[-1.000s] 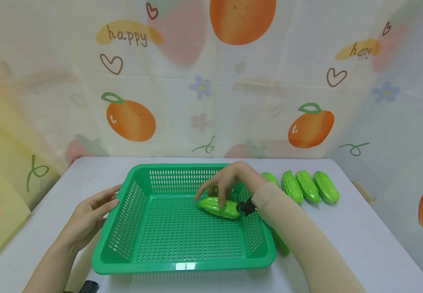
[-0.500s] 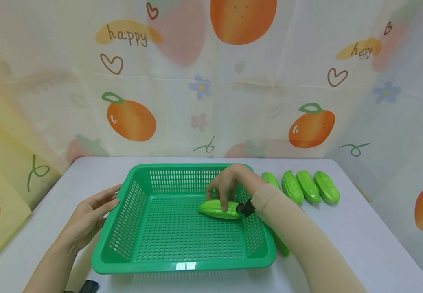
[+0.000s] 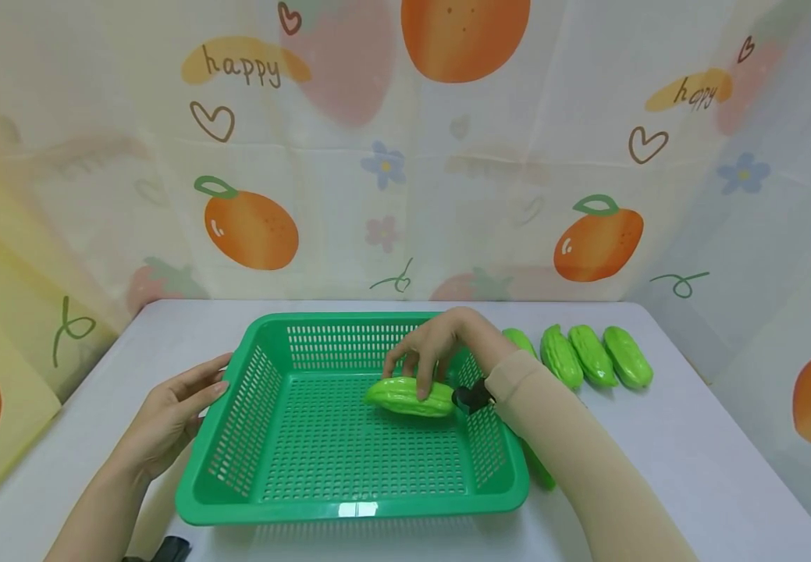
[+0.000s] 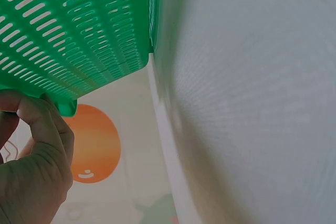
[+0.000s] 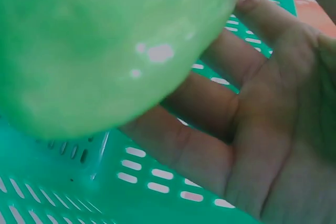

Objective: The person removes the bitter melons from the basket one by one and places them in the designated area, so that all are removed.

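Observation:
A green plastic basket (image 3: 307, 511) with slotted walls stands in the middle of the table. My left hand (image 3: 169, 417) pinches its left rim between thumb and fingers; in the left wrist view those fingers (image 4: 39, 124) curl at the basket's edge. Inside the basket, toward the right, my right hand (image 3: 436, 343) grips a light green, ridged bitter melon (image 3: 398, 396) from above, thumb on the near side. In the right wrist view the glossy bitter melon (image 5: 94, 56) fills the upper left, with fingers reaching behind it.
Several more bitter melons (image 3: 592, 355) lie in a row on the white table (image 3: 672, 453), right of the basket. Another green piece (image 3: 538, 468) shows partly beneath my right forearm. A patterned curtain (image 3: 461, 156) hangs behind the table.
My right fingers first drew back to the right along the bitter melon, then closed on it. The bitter melon has shifted slightly left and up. My left hand and the basket stayed put.

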A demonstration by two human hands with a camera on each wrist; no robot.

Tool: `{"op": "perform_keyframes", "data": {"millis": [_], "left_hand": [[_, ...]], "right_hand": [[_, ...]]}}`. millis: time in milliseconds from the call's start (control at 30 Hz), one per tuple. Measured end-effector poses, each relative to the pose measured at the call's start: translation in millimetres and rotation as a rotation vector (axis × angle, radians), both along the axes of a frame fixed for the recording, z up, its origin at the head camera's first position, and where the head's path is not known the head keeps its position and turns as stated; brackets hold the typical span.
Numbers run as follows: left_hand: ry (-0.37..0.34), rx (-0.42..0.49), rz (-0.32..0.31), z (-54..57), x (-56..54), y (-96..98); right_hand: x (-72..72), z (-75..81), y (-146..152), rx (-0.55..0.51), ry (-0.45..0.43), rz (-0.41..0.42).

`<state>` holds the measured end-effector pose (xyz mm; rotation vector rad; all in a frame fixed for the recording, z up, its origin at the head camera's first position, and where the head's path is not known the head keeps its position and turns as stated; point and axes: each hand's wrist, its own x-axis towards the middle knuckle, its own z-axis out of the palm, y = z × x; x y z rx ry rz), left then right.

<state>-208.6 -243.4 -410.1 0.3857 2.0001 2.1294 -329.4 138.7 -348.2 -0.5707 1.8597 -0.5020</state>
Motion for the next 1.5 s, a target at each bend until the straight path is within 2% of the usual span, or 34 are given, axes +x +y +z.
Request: {"op": "perform_keyframes", "data": {"millis": [367,633,900,1067,1300,1500], "left_hand": [[0.003,-0.017,0.012,-0.1,-0.6,0.6],[-0.013,-0.009,0.005,-0.2,0.5,-0.3],[-0.012,-0.011,0.01,-0.1,-0.1,0.4],[-0.008,-0.004,0.008,0.3,-0.5,0.5],[-0.011,-0.002,0.012,1.4,0.0,0.9],[-0.01,-0.02,0.019,2.0,0.5,1.1]], "right_hand": [[2.7,4.1,0,-0.108,-0.001,-0.001],[5.3,12.5,-3,-0.173,0.051,0.029],[7.4,25.9,2,-0.27,-0.012,0.032],[7.9,37.7,10,-0.298,0.051,0.033],[6.7,51.1,21,-0.335,0.069,0.036],[6.6,58.3,30,-0.345,0.109,-0.01]]}}
